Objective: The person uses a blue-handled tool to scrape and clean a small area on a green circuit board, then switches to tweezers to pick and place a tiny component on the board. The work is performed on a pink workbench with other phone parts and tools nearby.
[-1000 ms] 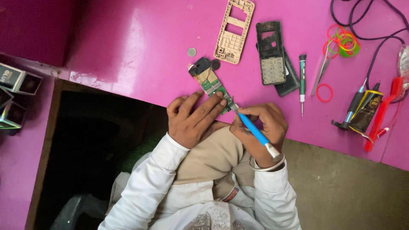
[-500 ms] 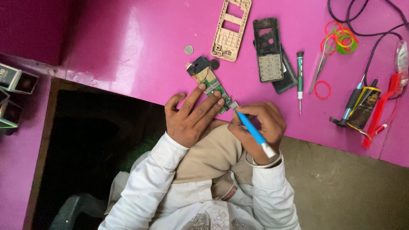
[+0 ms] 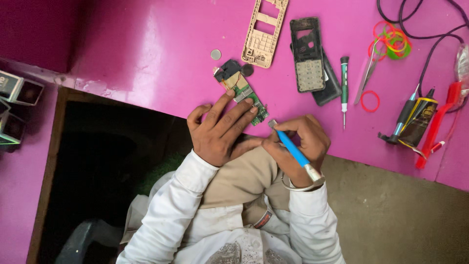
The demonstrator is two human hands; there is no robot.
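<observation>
A small green phone circuit board (image 3: 238,87) lies on the pink table (image 3: 146,58). My left hand (image 3: 220,129) rests on the table edge, and its fingertips press down on the board's lower half. My right hand (image 3: 300,142) is closed around a blue-handled tool (image 3: 293,149) with a metal end. The tool's tip sits just beside the board's near corner. A beige phone frame (image 3: 264,32) and a black phone housing with a keypad (image 3: 308,56) lie beyond the board.
A round coin cell (image 3: 215,54) lies near the board. To the right are a green-handled screwdriver (image 3: 344,88), tweezers (image 3: 367,73), coloured rubber bands (image 3: 391,41), black cables (image 3: 430,44), a glue tube (image 3: 415,122) and a red tool (image 3: 437,124). Small boxes (image 3: 17,90) stand at left.
The hands stay on the board and the tool; the tool tip has shifted slightly toward the board's near corner. The view has drifted a little.
</observation>
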